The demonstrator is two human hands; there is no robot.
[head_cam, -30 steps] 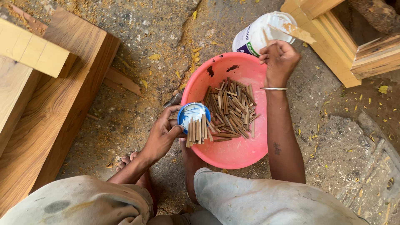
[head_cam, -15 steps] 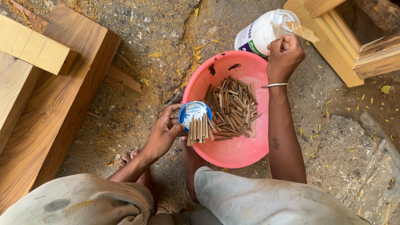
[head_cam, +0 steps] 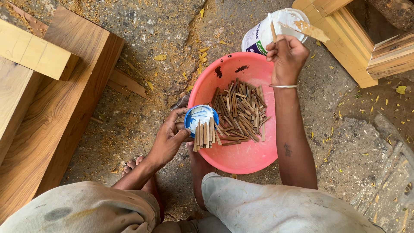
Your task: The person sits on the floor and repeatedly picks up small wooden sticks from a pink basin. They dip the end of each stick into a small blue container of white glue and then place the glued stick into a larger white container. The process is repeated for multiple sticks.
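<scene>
While the right hand (head_cam: 286, 56) pinches a stick (head_cam: 272, 30), the left hand (head_cam: 168, 138) grips a half-hidden lid (head_cam: 199, 116).

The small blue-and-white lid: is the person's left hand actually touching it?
Touching. The head view shows the left hand gripping the blue-and-white lid by its edge, fingers pressed against it, with short wooden sticks lying on it above the pink basin.

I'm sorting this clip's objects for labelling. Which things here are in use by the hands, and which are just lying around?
In use: left hand holding blue lid with wooden sticks; right hand holding thin stick; pink basin of sticks; white tub.

Lying about: timber planks, wooden frame, yellow leaves.
</scene>
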